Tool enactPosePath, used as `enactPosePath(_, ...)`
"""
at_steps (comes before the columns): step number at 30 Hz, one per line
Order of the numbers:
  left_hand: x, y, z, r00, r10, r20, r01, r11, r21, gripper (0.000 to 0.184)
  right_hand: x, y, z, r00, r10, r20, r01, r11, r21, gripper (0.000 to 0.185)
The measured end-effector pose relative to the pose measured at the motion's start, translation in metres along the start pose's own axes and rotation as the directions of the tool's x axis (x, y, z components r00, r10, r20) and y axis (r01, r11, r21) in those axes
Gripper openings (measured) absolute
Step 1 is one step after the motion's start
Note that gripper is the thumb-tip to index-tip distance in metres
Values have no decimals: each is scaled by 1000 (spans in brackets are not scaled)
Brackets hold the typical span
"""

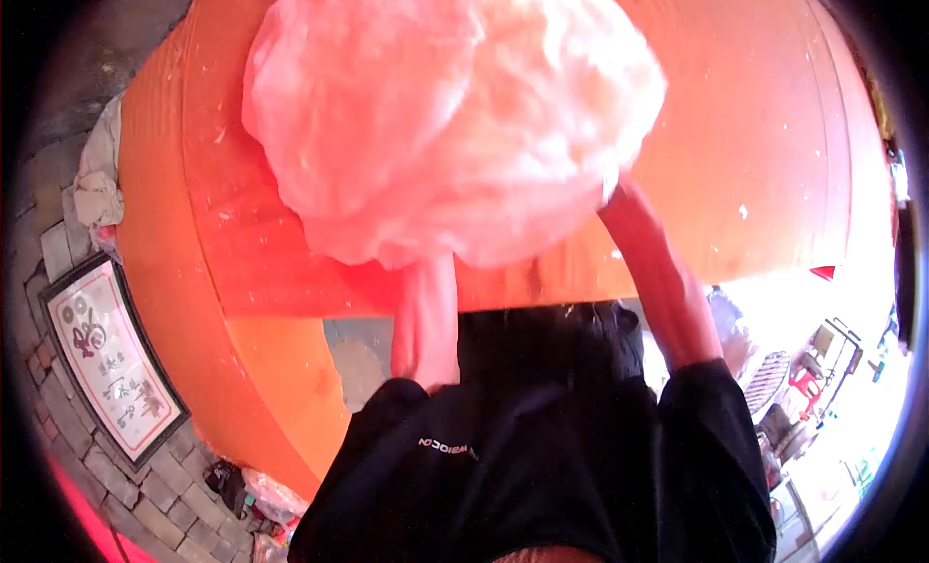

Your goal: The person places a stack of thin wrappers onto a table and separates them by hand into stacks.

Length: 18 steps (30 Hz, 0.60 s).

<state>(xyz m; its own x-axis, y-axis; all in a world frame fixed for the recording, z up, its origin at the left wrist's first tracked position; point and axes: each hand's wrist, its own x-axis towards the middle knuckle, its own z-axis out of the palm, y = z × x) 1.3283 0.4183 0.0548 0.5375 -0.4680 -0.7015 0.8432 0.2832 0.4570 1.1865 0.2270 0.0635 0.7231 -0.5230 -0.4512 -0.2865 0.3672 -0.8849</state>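
Observation:
A large, fluffy wad of pinkish-white fibre (435, 127) lies on a table with an orange cover (755, 156). Both forearms in dark sleeves reach to it from the near side. The left forearm goes in under its lower edge, and my left hand is hidden by the fibre. On the right, the other forearm ends at the wad's lower right edge, where my right hand is also covered. What the fingers do cannot be made out. Small white bits of fluff stick to the cover.
A framed sign with dark writing (118, 360) rests on the brick paving at the left. White cloth (98, 197) hangs by the table's left edge. Bags lie at the lower left. A red object (805, 387) and other clutter are at the right, in bright light.

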Motion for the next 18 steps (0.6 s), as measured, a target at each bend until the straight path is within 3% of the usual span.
enactPosePath(2, -3, 0, -16, 998, 7, -56, -4, 999, 43, 21, -37, -7, -22, 999, 29, 33, -22, 982, -188, 15)
enactPosePath(4, 1, 0, -24, 996, 15, -84, -9, 997, 73, 21, -73, -26, -51, 978, 201, 61, -173, 934, -313, 16)
enactPosePath(5, -5, 0, -33, 994, 13, -111, -2, 995, 97, 21, -85, -52, -60, 861, 507, 44, -489, 849, -200, 17)
enactPosePath(7, -3, 1, -40, 991, 14, -134, 3, 992, 127, 22, -87, -78, -84, 906, 353, -235, -422, 811, -405, 13)
enactPosePath(8, -2, 0, -42, 990, 14, -143, 7, 989, 145, 22, -79, -99, -84, 931, 103, -350, -267, 847, -460, 13)
enactPosePath(9, -3, 0, -45, 988, 15, -152, 10, 986, 164, 22, -70, -121, -78, 887, -149, -437, -120, 839, -530, 14)
enactPosePath(11, -3, 0, -50, 986, 21, -164, 11, 981, 192, 22, -41, -173, -42, 793, -479, -376, 134, 739, -660, 12)
enactPosePath(12, -3, 0, -51, 986, 27, -166, 8, 978, 209, 23, -17, -175, -22, 702, -653, -284, 402, 693, -599, 12)
enactPosePath(13, -3, -1, -53, 986, 31, -167, 8, 974, 229, 23, -3, -194, 4, 606, -792, -72, 435, 406, -803, 15)
enactPosePath(14, -3, -3, -55, 985, 34, -172, 11, 968, 251, 23, 19, -198, 33, 526, -850, 34, 532, 298, -793, 18)
enactPosePath(15, -1, -4, -58, 985, 40, -167, 8, 961, 277, 23, 38, -188, 58, 709, -699, 94, 540, 452, -710, 24)
enactPosePath(16, -1, -5, -57, 986, 40, -159, 10, 954, 299, 23, 56, -177, 81, 750, -638, 173, 544, 448, -709, 44)
enactPosePath(18, -2, -6, -56, 989, 49, -140, 3, 936, 353, 24, 68, -159, 107, 783, -589, 203, 457, 322, -829, 67)
